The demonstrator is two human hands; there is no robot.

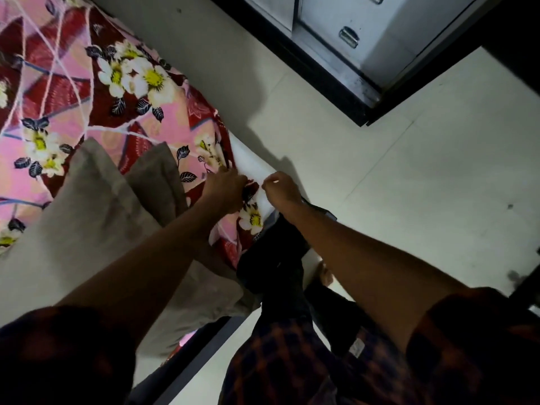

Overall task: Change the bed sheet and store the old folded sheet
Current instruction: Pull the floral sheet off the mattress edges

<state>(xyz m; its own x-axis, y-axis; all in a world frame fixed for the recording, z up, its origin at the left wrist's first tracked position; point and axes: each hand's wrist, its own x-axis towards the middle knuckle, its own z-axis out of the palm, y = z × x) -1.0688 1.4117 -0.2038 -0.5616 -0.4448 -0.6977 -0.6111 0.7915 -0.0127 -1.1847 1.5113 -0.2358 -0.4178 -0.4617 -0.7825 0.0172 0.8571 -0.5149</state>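
Bedsheet (87,83) in red and pink florals lay spread over the bed. The left hand (226,188) clutched its near corner with curled fingers, and the right hand (280,190) pinched the edge. Beige pillows (96,200) lay beside them, and a steel cabinet (365,39) stood across the tiled floor (409,171).

Corner of a bed (254,162), viewed from above: a red-and-pink floral sheet (87,92) covers most of its top and is bunched at the near corner, where white mattress is exposed. Beige pillows (87,206) lie side by side on the sheet, touching each other. The bed stands on a pale tiled floor (409,185), which also carries a grey cabinet (365,39), well apart from the bed.
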